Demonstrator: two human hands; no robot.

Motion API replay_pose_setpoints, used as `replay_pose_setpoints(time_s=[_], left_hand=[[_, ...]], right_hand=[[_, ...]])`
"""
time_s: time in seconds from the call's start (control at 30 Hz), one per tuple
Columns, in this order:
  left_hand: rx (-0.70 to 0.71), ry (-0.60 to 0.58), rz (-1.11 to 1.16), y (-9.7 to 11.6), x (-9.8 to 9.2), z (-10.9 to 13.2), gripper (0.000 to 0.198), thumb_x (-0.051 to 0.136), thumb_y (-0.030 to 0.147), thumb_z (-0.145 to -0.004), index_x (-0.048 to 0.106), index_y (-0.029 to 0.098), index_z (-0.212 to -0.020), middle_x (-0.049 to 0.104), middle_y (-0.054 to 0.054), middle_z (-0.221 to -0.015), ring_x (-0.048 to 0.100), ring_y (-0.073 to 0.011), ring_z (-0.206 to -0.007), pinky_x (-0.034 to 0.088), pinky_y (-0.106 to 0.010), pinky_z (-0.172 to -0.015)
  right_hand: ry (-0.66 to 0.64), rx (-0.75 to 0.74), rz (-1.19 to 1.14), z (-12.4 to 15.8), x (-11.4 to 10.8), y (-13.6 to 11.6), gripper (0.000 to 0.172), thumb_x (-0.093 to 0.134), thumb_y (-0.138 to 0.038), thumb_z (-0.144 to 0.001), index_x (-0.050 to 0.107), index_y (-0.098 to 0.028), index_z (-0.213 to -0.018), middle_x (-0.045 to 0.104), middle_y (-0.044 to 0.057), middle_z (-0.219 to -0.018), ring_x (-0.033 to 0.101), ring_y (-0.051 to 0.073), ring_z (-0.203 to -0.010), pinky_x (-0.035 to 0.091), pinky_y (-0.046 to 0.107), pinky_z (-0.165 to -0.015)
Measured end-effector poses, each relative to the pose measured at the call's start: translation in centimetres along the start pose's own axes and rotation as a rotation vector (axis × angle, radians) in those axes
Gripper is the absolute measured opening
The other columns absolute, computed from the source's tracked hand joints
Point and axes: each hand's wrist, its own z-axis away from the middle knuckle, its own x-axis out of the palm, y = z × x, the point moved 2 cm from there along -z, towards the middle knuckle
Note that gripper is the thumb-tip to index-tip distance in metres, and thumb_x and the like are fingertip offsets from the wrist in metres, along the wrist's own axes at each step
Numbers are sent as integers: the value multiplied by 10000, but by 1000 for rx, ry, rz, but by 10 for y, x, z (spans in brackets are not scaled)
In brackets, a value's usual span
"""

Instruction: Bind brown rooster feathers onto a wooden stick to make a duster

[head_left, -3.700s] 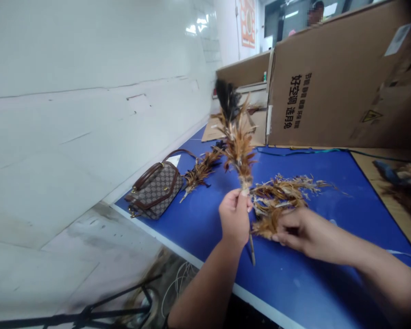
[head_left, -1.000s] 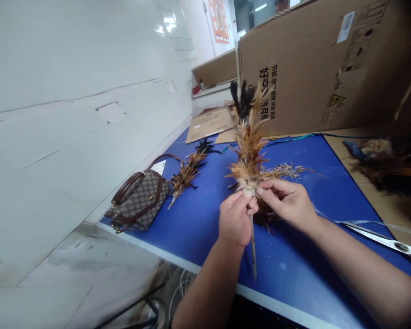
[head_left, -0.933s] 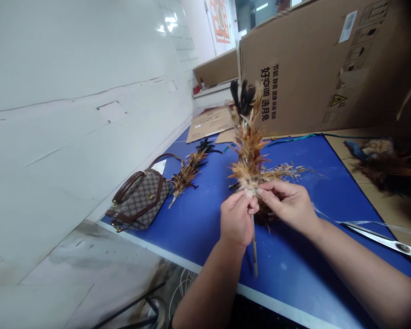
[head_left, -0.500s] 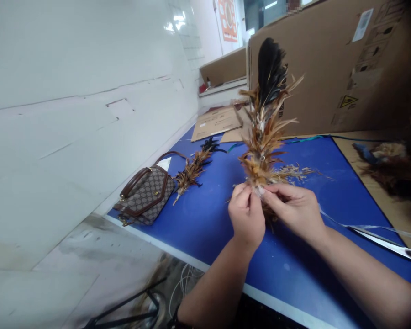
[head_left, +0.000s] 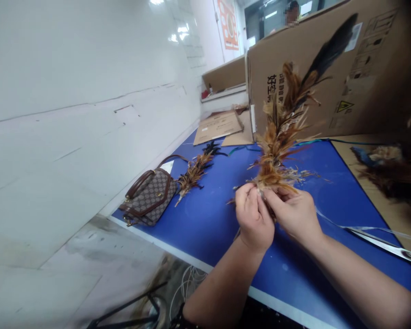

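A long bundle of brown feathers [head_left: 277,137], tipped by one large black feather [head_left: 332,48], rises from between my hands and leans to the right. My left hand [head_left: 255,217] is closed around its lower end. My right hand [head_left: 294,212] pinches the same end from the other side, thumb and fingers pressed together. What lies right under the fingertips is hidden. Behind my right hand, a loose pile of small feathers [head_left: 303,174] lies on the blue table top [head_left: 219,228]. From near my right wrist a thin clear strand [head_left: 329,221] runs off to the right.
Scissors [head_left: 387,244] lie at the right edge. A second feather bundle [head_left: 195,171] rests beside a patterned handbag [head_left: 152,196] at the left. A large cardboard box [head_left: 304,105] stands behind, flat cardboard [head_left: 219,127] lies farther back, and dark feathers [head_left: 393,171] are heaped at far right.
The feather bundle has tipped from upright to leaning right, its black feather now over the box's label. Both hands stay on its base; the left has turned slightly and moved right.
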Motion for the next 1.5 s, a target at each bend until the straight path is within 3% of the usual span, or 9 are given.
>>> replay_pose_setpoints(time_s=[0.17, 0.43, 0.67, 0.73, 0.83, 0.93, 1.0, 1.17, 1.5], left_hand=[[64, 38, 22, -8, 4, 9, 315, 527, 71, -962, 624, 118, -1259, 608, -190, -1212, 626, -256, -1134, 574, -455, -962], [114, 32, -10, -16, 6, 17, 363, 524, 69, -964, 608, 140, -1310, 580, -180, -1236, 619, -260, -1154, 584, -450, -954], [97, -99, 55, -6, 8, 20, 426, 468, 85, -982, 542, 135, -1398, 559, -213, -1305, 583, -285, -1232, 541, -485, -1015], [-11, -128, 141, -3, 5, 17, 361, 492, 128, -983, 597, 139, -1328, 573, -205, -1287, 602, -274, -1200, 555, -457, -986], [-422, -173, 383, -8, 1, 10, 211, 551, 254, -986, 653, 145, -1135, 642, -152, -1109, 673, -183, -874, 587, -325, -726], [-870, -294, 728, -16, 1, 6, 225, 610, 356, -965, 617, 133, -996, 616, -33, -734, 534, -88, -566, 426, -214, -526], [-1024, -379, 935, -20, 2, 2, 276, 657, 389, -934, 607, 119, -909, 534, 12, -620, 462, -68, -528, 323, -197, -505], [-1172, -424, 1147, -25, 0, -2, 347, 736, 410, -869, 627, 83, -832, 574, -30, -743, 448, -53, -537, 228, -220, -503], [-1333, -525, 1302, -25, 1, 1, 354, 828, 361, -804, 603, 91, -850, 574, -26, -761, 376, -26, -521, 195, -211, -510]], right_hand=[[-92, -38, -138, 1, 0, 4, 152, 739, -315, -839, 744, -163, -855, 768, 57, -853, 711, 208, -810, 563, 292, -773], [-137, 71, -126, -3, -2, 12, 327, 797, -463, -795, 807, -145, -871, 789, 79, -855, 703, 199, -729, 564, 284, -686], [-117, 194, -117, -13, -8, 22, 359, 764, -494, -799, 773, -136, -779, 694, 29, -650, 555, 130, -527, 432, 236, -481], [-137, 165, -88, -15, -12, 23, 348, 748, -483, -816, 756, -139, -762, 652, 10, -623, 522, 117, -524, 399, 227, -471], [-204, 98, -55, -18, -16, 19, 364, 728, -475, -841, 708, -148, -683, 618, 1, -597, 504, 110, -527, 395, 227, -491], [-315, 64, -24, -19, -17, 15, 442, 681, -509, -881, 652, -164, -606, 600, 3, -540, 489, 111, -492, 403, 240, -497], [-394, 32, -22, -20, -17, 15, 463, 644, -524, -912, 665, -165, -620, 635, 19, -560, 527, 125, -521, 436, 250, -540], [-506, 3, -31, -26, -21, 23, 420, 652, -512, -919, 710, -139, -735, 686, 41, -689, 595, 154, -660, 478, 272, -665], [-621, 44, -9, -33, -34, 26, 436, 685, -518, -900, 740, -116, -741, 613, 4, -650, 442, 102, -593, 341, 238, -557]])
